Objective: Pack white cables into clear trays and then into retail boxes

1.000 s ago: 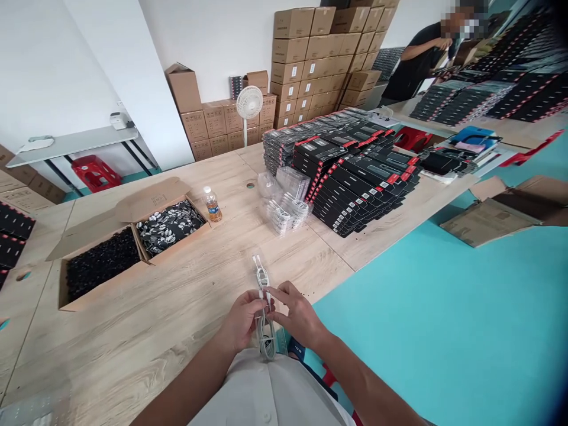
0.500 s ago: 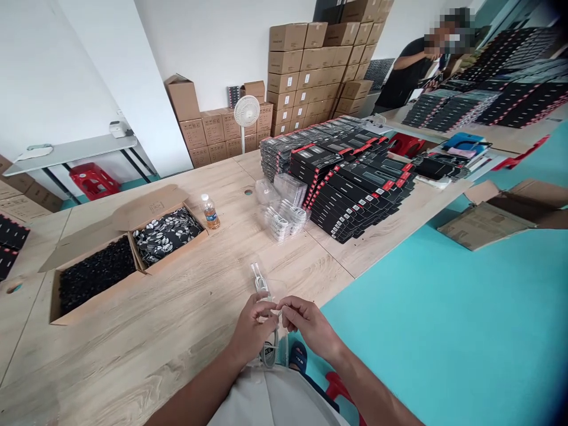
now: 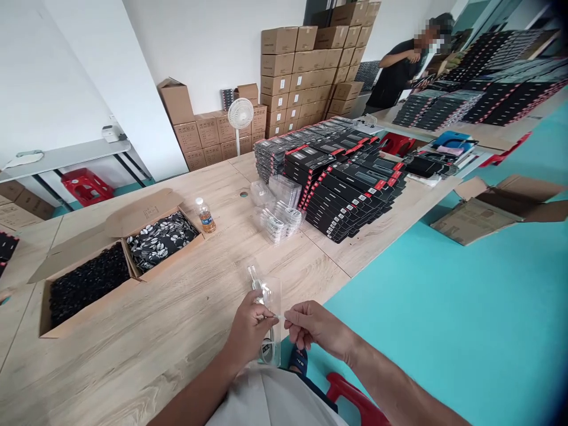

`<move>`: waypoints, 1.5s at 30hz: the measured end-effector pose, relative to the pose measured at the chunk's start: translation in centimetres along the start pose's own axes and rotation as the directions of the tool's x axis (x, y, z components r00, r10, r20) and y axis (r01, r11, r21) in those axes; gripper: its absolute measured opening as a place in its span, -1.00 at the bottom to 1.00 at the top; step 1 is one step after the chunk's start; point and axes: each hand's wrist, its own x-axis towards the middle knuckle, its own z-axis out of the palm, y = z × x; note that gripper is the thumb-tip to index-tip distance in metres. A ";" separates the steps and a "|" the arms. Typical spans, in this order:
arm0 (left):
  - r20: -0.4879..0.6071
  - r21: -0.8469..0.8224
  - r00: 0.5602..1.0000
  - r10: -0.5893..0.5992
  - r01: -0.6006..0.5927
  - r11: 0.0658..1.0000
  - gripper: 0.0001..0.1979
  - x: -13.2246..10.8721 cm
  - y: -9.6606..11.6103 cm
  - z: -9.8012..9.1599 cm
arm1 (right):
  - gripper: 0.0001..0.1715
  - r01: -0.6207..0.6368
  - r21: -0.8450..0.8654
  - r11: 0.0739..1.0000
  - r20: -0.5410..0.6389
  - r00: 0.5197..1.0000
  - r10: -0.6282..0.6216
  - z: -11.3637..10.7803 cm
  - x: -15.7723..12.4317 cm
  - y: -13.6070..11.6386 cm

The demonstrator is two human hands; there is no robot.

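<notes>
L hand point(image 3: 252, 331) was closed round a clear plastic bag point(image 3: 273, 302) holding a coiled white cable point(image 3: 266, 353), at the light wood desk point(image 3: 133, 373) edge; R hand point(image 3: 317, 328) pinched a thin clear strip point(image 3: 279, 317). Slack grip could drop bag to teal floor point(image 3: 444, 331).

Sitting on the wooden table point(image 3: 155, 355): 2 open cartons point(image 3: 128, 266) at left, a plastic bottle point(image 3: 205, 216) just behind them, clear plastic packs point(image 3: 277, 213) ahead, stacked retail boxes point(image 3: 350, 189) behind those. Held nearest, in the left hand point(image 3: 252, 331), just beside the right hand point(image 3: 317, 328): a cable pack point(image 3: 270, 296).
</notes>
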 end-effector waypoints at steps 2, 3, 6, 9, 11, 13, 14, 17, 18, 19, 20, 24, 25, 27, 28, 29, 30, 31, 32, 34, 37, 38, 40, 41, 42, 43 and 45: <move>0.057 -0.032 0.998 0.012 -0.010 0.999 -0.90 0.4 1.1 -0.4 | -0.55 0.122 -0.120 0.985 -0.005 0.992 -0.123 -0.3 -0.2 -1.0; 0.119 -0.060 0.993 -0.002 0.009 0.998 -0.87 0.7 1.6 -0.7 | -0.59 0.225 -0.225 0.948 0.008 0.973 -0.229 -0.4 -0.3 -1.7; 0.379 -0.111 0.924 -0.054 0.104 0.988 -0.82 1.3 3.0 -1.4 | -0.69 0.562 -0.563 0.605 0.194 0.802 -0.565 -0.3 -0.9 -3.9; 0.538 -0.098 0.842 -0.038 0.107 0.989 -0.83 1.7 3.7 -1.9 | -0.69 0.688 -0.677 0.259 0.397 0.639 -0.659 0.1 -1.7 -5.5; 0.531 -0.076 0.847 -0.035 0.089 0.993 -0.85 1.7 3.7 -1.9 | -0.68 0.702 -0.670 0.241 0.419 0.625 -0.659 0.2 -2.0 -5.7; 0.445 -0.062 0.895 -0.037 0.072 0.995 -0.85 1.5 3.5 -1.8 | -0.69 0.675 -0.638 0.371 0.335 0.677 -0.655 0.2 -1.8 -5.2; 0.397 -0.063 0.917 -0.034 0.064 0.996 -0.87 1.3 3.3 -1.8 | -0.71 0.635 -0.611 0.472 0.252 0.722 -0.645 0.2 -1.6 -4.8; 0.282 -0.155 0.959 -0.035 0.081 0.984 -0.75 0.7 2.8 -1.6 | -0.78 0.481 -0.420 0.769 -0.060 0.831 -0.552 0.3 -0.3 -3.3; 0.254 -0.214 0.966 -0.044 0.101 0.972 -0.58 0.5 2.7 -1.5 | -0.77 0.450 -0.337 0.827 -0.142 0.844 -0.517 0.4 0.2 -2.9; 0.223 -0.281 0.973 -0.057 0.120 0.952 -0.40 0.4 2.6 -1.5 | -0.76 0.436 -0.266 0.860 -0.204 0.846 -0.492 0.6 0.7 -2.5; 0.191 -0.349 0.979 -0.076 0.140 0.927 -0.25 0.4 2.6 -1.3 | -0.75 0.434 -0.219 0.874 -0.251 0.841 -0.480 0.7 1.1 -2.2; 0.145 -0.579 0.974 -0.173 0.225 0.784 -0.22 1.0 2.4 -0.7 | -0.79 0.444 -0.316 0.839 -0.336 0.774 -0.536 1.7 2.8 -1.8; 0.162 -0.620 0.970 -0.180 0.242 0.746 -0.31 1.2 2.5 -0.6 | -0.81 0.440 -0.399 0.805 -0.340 0.744 -0.576 2.0 3.1 -1.8; 0.183 -0.684 0.970 -0.158 0.242 0.688 -0.52 1.6 2.8 -0.3 | -0.80 0.422 -0.577 0.700 -0.323 0.669 -0.670 2.5 3.5 -1.8; 0.181 -0.707 0.973 -0.141 0.228 0.669 -0.59 1.7 2.9 -0.3 | -0.78 0.406 -0.649 0.643 -0.311 0.630 -0.712 2.7 3.7 -1.8; 0.169 -0.725 0.977 -0.128 0.211 0.656 -0.65 1.7 3.1 -0.2 | -0.76 0.392 -0.701 0.596 -0.304 0.592 -0.746 3.0 3.9 -1.8; 0.152 -0.741 0.981 -0.121 0.194 0.643 -0.69 1.8 3.2 -0.1 | -0.74 0.384 -0.730 0.566 -0.303 0.559 -0.771 3.3 4.1 -1.7; 0.137 -0.755 0.983 -0.118 0.181 0.630 -0.71 1.8 3.3 -0.1 | -0.72 0.384 -0.740 0.552 -0.312 0.531 -0.788 3.5 4.2 -1.7; 0.128 -0.768 0.985 -0.115 0.172 0.617 -0.73 1.8 3.4 0.0 | -0.71 0.391 -0.736 0.552 -0.329 0.506 -0.797 3.8 4.4 -1.7; 0.121 -0.787 0.987 -0.103 0.159 0.597 -0.73 1.8 3.3 -0.1 | -0.69 0.431 -0.693 0.578 -0.376 0.468 -0.799 4.3 4.8 -1.7; 0.117 -0.792 0.988 -0.104 0.156 0.590 -0.68 1.7 3.1 -0.4 | -0.68 0.513 -0.549 0.660 -0.471 0.462 -0.751 4.7 5.5 -1.7; 0.112 -0.789 0.987 -0.115 0.158 0.594 -0.66 1.6 3.1 -0.5 | -0.68 0.530 -0.497 0.687 -0.498 0.474 -0.726 4.8 5.6 -1.7; 0.099 -0.781 0.986 -0.131 0.158 0.604 -0.64 1.5 3.2 -0.8 | -0.67 0.544 -0.419 0.727 -0.528 0.506 -0.682 4.8 5.8 -1.6; 0.093 -0.777 0.987 -0.133 0.155 0.611 -0.64 1.5 3.2 -0.8 | -0.66 0.546 -0.393 0.740 -0.531 0.523 -0.667 4.8 5.8 -1.6; 0.090 -0.771 0.987 -0.133 0.154 0.618 -0.64 1.5 3.3 -0.9 | -0.66 0.547 -0.379 0.746 -0.529 0.534 -0.660 4.7 5.7 -1.6; 0.089 -0.765 0.987 -0.132 0.153 0.626 -0.65 1.6 3.4 -0.9 | -0.65 0.547 -0.378 0.747 -0.527 0.536 -0.660 4.6 5.6 -1.6; 0.075 -0.763 0.988 -0.138 0.146 0.629 -0.65 1.7 3.6 -0.8 | -0.66 0.531 -0.433 0.728 -0.520 0.513 -0.683 4.4 5.3 -1.6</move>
